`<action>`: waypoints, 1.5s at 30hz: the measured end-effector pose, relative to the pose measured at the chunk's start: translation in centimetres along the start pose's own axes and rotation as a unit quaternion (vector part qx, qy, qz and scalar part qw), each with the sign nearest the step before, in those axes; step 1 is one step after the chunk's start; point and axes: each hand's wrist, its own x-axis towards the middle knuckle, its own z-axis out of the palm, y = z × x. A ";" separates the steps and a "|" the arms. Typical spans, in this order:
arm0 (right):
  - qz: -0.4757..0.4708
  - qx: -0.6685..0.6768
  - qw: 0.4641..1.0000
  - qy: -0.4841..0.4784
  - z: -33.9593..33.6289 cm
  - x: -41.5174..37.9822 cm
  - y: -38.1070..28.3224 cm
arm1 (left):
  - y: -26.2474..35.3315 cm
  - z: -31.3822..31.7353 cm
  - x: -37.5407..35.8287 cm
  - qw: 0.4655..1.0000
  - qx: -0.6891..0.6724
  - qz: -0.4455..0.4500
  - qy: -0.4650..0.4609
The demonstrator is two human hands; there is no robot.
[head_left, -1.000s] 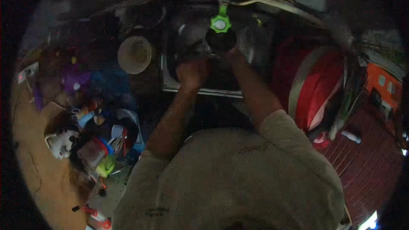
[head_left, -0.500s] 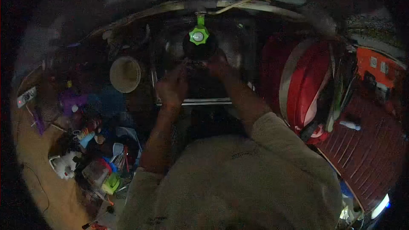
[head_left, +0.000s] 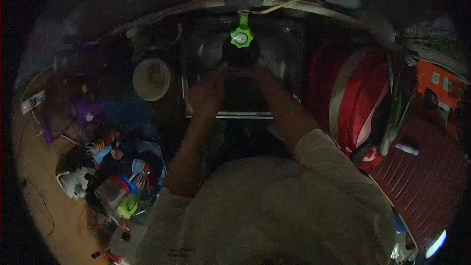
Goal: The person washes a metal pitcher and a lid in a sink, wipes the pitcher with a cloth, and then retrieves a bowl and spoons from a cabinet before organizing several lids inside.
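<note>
Dim room, near-black at the edges, with a pale pipe (head_left: 206, 5) running along the back above a metal sink (head_left: 240, 115). Star-shaped green tap knob (head_left: 240, 38) sits at the back, over the middle of the basin; easily the clearest thing in view. Dark round shape (head_left: 239, 55) directly below it in view; too dark to tell if that's a vessel, a fitting or just shadow.

Both hands reach in over the front edge. Left hand (head_left: 208, 88) is left of center, near the lower left of the dark shape. Right hand (head_left: 256, 71) is at its lower right, nearer the tap. Grip: can't tell for either. Fingers are lost in blur and gloom, so no call on spread, pressed together or pinching.

Step in hand, my read: two-handed handling in the basin, below the tap. Can't confirm water flow. From this pose, a next move calls for more light on the fingertips, both hands kept level, and knuckles clear of the knob.

Surroundings: pale round tub (head_left: 151, 79) just left of the sink, red-and-cream rounded item (head_left: 351, 113) to the right, dark red ridged surface (head_left: 427, 176) beyond that. Utensils (head_left: 140, 169) sit among clutter lower left; power strip (head_left: 33, 103) at far left shows a red light.
</note>
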 end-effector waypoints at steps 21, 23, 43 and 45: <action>-0.016 0.511 0.846 0.154 -2.1 -0.8 -2.9 | -3.2 7.8 -1.0 0.435 -0.803 -0.279 -0.297; 0.005 0.464 0.876 0.134 -2.1 0.4 -1.3 | -4.6 10.0 -1.7 0.531 -0.767 -0.232 -0.277; -0.112 -0.327 0.938 0.026 -0.1 2.3 0.1 | 6.7 -4.0 9.7 0.978 0.033 0.184 -0.095; -0.115 -0.353 0.928 0.032 -0.6 1.6 -0.3 | 5.5 -3.7 9.3 0.977 -0.006 0.199 -0.071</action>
